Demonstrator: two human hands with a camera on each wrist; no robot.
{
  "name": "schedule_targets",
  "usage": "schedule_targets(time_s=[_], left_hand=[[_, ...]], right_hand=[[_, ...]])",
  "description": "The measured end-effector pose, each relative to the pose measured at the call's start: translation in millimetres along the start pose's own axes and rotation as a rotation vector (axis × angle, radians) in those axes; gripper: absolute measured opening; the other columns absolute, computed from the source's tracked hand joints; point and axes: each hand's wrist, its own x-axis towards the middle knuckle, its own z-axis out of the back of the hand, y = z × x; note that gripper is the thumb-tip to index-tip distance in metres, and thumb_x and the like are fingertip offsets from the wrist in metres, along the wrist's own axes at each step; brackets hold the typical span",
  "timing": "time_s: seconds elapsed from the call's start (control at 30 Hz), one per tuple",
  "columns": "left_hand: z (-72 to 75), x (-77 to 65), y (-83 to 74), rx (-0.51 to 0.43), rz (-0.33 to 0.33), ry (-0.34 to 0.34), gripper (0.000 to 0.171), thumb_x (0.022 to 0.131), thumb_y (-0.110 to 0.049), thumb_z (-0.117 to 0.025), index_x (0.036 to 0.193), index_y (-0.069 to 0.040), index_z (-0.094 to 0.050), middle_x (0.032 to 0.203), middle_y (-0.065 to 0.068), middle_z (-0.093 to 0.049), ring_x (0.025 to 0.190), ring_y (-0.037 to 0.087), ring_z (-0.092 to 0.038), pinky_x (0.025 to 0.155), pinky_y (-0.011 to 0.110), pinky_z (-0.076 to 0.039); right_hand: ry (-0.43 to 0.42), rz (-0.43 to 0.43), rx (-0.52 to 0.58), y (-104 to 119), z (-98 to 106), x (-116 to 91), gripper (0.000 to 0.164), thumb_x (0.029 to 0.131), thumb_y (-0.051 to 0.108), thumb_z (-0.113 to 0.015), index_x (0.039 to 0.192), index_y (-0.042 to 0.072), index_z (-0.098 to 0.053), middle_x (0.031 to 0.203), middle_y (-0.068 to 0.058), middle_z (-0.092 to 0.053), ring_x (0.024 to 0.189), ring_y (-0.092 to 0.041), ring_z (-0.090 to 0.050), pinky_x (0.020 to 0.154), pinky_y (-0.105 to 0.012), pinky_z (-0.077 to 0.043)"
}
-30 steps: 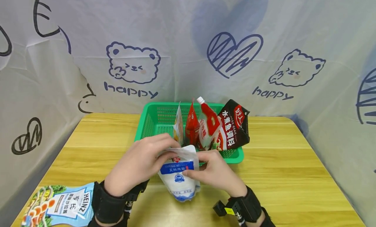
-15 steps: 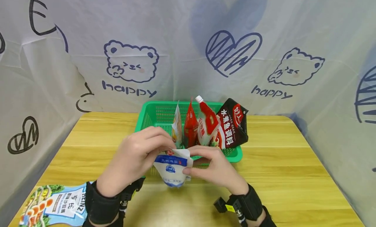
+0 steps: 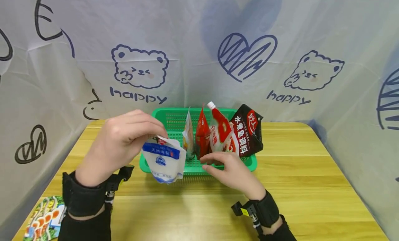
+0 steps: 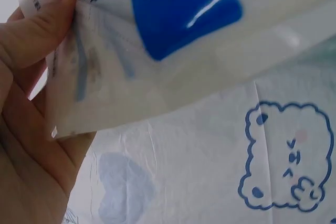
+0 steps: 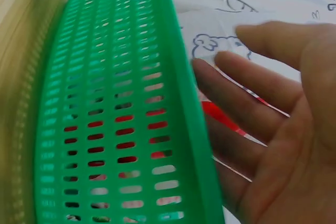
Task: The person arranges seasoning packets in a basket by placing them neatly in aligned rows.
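A white and blue bag of sea salt point(image 3: 162, 161) hangs from my left hand point(image 3: 124, 140), which pinches its top edge in front of the green basket's left part. In the left wrist view, the thumb presses on a corner of the salt bag point(image 4: 184, 19). My right hand point(image 3: 235, 173) holds nothing; its fingers are relaxed and apart by the front rim of the green basket point(image 3: 199, 172). The right wrist view has the fingers just beyond the basket rim point(image 5: 191, 103). Inside the basket stand a pale pouch point(image 3: 188, 140), a red pouch point(image 3: 202, 135), a capped sugar pouch point(image 3: 219, 131) and a black seasoning packet point(image 3: 247, 131).
A light-blue Heinz pouch point(image 3: 46, 218) lies at the front left of the wooden table point(image 3: 199, 213), partly hidden by my left forearm. Drawn-on white cloth point(image 3: 193, 78) hangs behind and at both sides of the table.
The salt bag has moved left and is raised in my left hand. My right hand has let go of it and stays near the basket's front rim.
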Motion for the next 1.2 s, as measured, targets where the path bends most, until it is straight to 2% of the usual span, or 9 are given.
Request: schedule_targets(time_s=[0.1,0.2,0.4,0.63,0.8,0.97,1.2], left_hand=[[8.1,5.8,9.6,0.030,-0.033,0.016,0.038,0.080,0.024,-0.074,0.090,-0.012,-0.081,0.093,-0.003,-0.077,0.087,0.014,-0.071,0.084,0.014,-0.053],[13.9,10.9,19.2,0.057,-0.046,0.036,0.040,0.077,0.025,-0.076,0.090,-0.012,-0.081,0.093,-0.004,-0.078,0.087,0.013,-0.073,0.081,0.014,-0.055],[17.4,20.3,41.5,0.075,0.022,0.152,0.035,0.080,0.018,-0.079,0.087,-0.016,-0.081,0.092,-0.007,-0.077,0.084,0.010,-0.073,0.077,0.011,-0.053],[15.0,30.5,65.1,0.067,0.077,0.321,0.031,0.087,0.015,-0.074,0.087,-0.016,-0.080,0.088,-0.008,-0.075,0.082,0.009,-0.072,0.074,0.026,-0.061],[9.1,34.0,78.2,0.059,0.152,0.405,0.028,0.090,0.013,-0.073,0.089,-0.014,-0.082,0.089,-0.006,-0.076,0.082,0.010,-0.071,0.075,0.030,-0.062],[-3.6,35.2,92.7,0.060,0.227,0.474,0.030,0.091,0.013,-0.069,0.086,-0.014,-0.082,0.088,-0.005,-0.076,0.080,0.013,-0.071,0.073,0.032,-0.061],[-23.5,34.4,112.2,0.050,0.213,0.534,0.033,0.088,0.019,-0.066,0.086,-0.009,-0.083,0.086,0.001,-0.077,0.081,0.019,-0.073,0.073,0.035,-0.062]], right_hand=[[0.058,-0.013,-0.044,-2.3,-0.8,1.4,0.025,0.101,0.025,-0.071,0.124,0.019,-0.075,0.117,0.007,-0.075,0.110,-0.017,-0.069,0.096,-0.044,-0.057],[0.078,-0.022,-0.060,-4.4,-2.3,2.2,0.026,0.100,0.026,-0.071,0.125,0.018,-0.074,0.117,0.006,-0.075,0.110,-0.018,-0.070,0.096,-0.043,-0.057],[0.089,-0.037,-0.113,-9.8,-4.4,2.7,0.028,0.101,0.029,-0.071,0.126,0.018,-0.074,0.119,0.006,-0.075,0.112,-0.017,-0.069,0.097,-0.043,-0.056],[0.096,-0.045,-0.146,-12.3,-5.5,3.2,0.030,0.100,0.031,-0.071,0.127,0.019,-0.074,0.120,0.007,-0.075,0.113,-0.014,-0.069,0.098,-0.042,-0.056],[0.103,-0.037,-0.159,-11.6,-5.9,3.4,0.031,0.100,0.031,-0.071,0.128,0.018,-0.074,0.122,0.005,-0.075,0.112,-0.015,-0.069,0.097,-0.041,-0.056],[0.105,-0.029,-0.175,-11.5,-6.2,3.4,0.031,0.100,0.031,-0.071,0.128,0.017,-0.074,0.122,0.004,-0.075,0.108,-0.013,-0.069,0.095,-0.040,-0.056],[0.103,-0.028,-0.195,-12.5,-6.9,3.2,0.032,0.100,0.032,-0.071,0.128,0.016,-0.074,0.121,0.005,-0.075,0.106,-0.011,-0.069,0.094,-0.038,-0.057]])
